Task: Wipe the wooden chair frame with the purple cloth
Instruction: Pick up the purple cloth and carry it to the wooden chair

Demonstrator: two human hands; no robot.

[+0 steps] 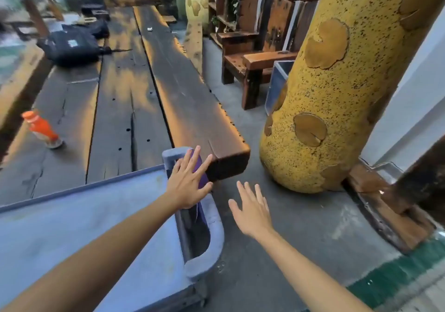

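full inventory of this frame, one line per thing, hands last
purple cloth: 1, purple, under left hand on grey frame
grey frame: 1, grey, bottom centre, at table end
wooden table: 1, dark brown, centre
orange bottle: 1, orange, table left
black bag: 1, black, far table
wooden chair: 1, brown, upper right
yellow pillar: 1, speckled yellow, right
left hand: flat, pressing cloth
right hand: open, over floor

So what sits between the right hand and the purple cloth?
Nothing: in the head view only bare concrete floor separates the right hand from the purple cloth under the left hand.
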